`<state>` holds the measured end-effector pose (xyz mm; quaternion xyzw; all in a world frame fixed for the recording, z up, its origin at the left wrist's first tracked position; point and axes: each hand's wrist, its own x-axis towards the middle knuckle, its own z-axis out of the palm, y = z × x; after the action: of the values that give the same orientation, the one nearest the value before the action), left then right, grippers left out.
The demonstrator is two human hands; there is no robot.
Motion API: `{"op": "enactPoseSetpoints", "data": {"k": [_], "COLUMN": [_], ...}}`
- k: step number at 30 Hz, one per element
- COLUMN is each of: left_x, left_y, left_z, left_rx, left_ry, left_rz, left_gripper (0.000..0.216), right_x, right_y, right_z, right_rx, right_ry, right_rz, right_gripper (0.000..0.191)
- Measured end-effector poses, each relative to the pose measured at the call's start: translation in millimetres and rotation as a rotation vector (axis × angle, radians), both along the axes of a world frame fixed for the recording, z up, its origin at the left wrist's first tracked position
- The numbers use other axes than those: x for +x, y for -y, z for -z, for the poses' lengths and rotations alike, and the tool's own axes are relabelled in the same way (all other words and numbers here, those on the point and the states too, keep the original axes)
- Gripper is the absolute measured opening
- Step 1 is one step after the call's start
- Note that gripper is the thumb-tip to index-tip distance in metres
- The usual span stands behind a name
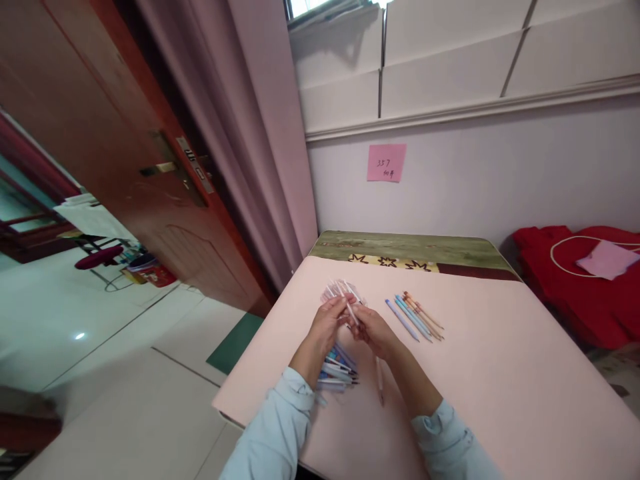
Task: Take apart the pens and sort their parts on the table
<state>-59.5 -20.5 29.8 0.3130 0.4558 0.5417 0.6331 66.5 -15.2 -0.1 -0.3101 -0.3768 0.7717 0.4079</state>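
My left hand [327, 325] and my right hand [373, 331] meet above the pink table [500, 373]. Both are closed on one thin white pen [351, 308], which points up and away between the fingers. Behind the hands lies a small heap of pale pens or caps [334, 289]. Under my left wrist sits a pile of blue and white pens [337, 371]. A single pink pen [380, 383] lies beside my right forearm. To the right, a row of several coloured pens [416, 316] lies side by side.
The table's far end shows a green wood strip [410, 245] against a white wall with a pink sticky note [386, 163]. An open brown door [125, 153] and curtain [250, 133] stand left. Red cloth [575, 293] lies to the right.
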Motion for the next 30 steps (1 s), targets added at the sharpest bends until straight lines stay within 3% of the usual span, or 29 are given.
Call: {"op": "enactPoseSetpoints", "data": {"k": [4,10,16,19,23,25,30], "left_x": [-2,3,-2,-1,4,6,8], "left_y": [-6,-9,-8,-11,-15,-16,-16], "left_z": [-1.6,-3.5,0.1,6.9,14.6,15.2,11.9], "left_rx": [-0.008,0.055,0.144,0.107,-0.014,-0.029,-0.045], "left_ry": [0.095,0.247,0.258,0.23,0.186,0.192,0.185], "left_rz": [-0.068,-0.001,0.023,-0.064,-0.191,-0.235,-0.214], "left_gripper": [0.034,0.036,0.03,0.026,0.025,0.024,0.023], "right_x": [0,12,14,9,4,4,11], "right_y": [-3,-8,-6,-4,-3,-4,-6], "right_z": [1.0,-4.2,-14.4,-12.1,-6.1,-4.8,-6.8], "right_rx": [-0.115,-0.186,-0.151,0.004,0.248,0.217,0.098], "right_ry": [-0.101,-0.155,-0.151,-0.03,0.253,0.337,0.402], "right_rz": [-0.146,-0.154,-0.187,-0.135,0.096,0.163,0.138], "right_gripper": [0.044,0.032,0.036,0.041,0.042,0.044,0.057]}}
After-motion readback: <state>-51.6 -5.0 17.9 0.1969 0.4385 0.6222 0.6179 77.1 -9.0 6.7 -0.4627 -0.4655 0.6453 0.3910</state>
